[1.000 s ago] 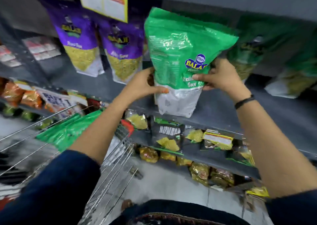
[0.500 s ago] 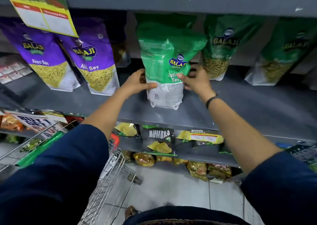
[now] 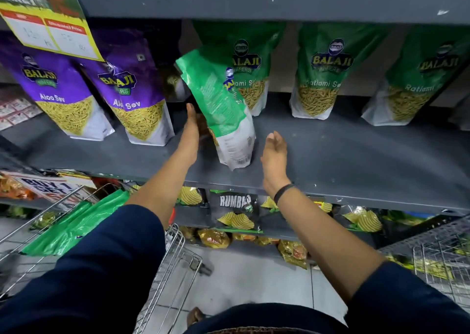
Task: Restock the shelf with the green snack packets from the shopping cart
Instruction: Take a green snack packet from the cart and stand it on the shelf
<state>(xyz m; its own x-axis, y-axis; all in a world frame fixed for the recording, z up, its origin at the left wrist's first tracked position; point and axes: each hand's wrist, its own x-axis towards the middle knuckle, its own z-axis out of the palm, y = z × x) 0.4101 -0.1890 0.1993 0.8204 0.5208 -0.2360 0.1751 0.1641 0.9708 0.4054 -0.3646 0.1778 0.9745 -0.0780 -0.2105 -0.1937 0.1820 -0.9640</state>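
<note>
Shelving of grey metal [image 3: 356, 155] fills the view. At far left, a yellow price tag [image 3: 50, 30] hangs from the upper shelf edge [image 3: 229, 0]. Below it, two purple Aloo Sev pouches [image 3: 61, 91] stand on the shelf, leaning back.

Lower left: a wire shopping cart [image 3: 173, 265] sits against the shelf front. More green snack packets [image 3: 76, 226] lie flat in it, their tops pointing toward the shelf.

Left hand [image 3: 192, 127]: extended into the shelf, fingers straight, palm turned toward the left side of the green snack packet [image 3: 223, 109]. The hand is open and grips nothing; whether it touches the packet cannot be told.

The green snack packet stands on the shelf between both hands, its white base on the shelf surface and its top tilted to the left. It is turned partly sideways, so the printed back panel faces the camera. It stands in front of another green pouch [image 3: 249, 61].

Right hand [image 3: 276, 153]: open, fingers loosely curved, palm facing the packet's base. It is just beside the packet and apart from it. A black band [image 3: 283, 192] circles the wrist.

To the right, two more green Ratlami Sev pouches [image 3: 323, 79] stand upright at the back of the shelf, spaced apart.

Below the shelf, the lower tier holds black chip bags [image 3: 234, 211] and small yellow packets [image 3: 213, 238].
</note>
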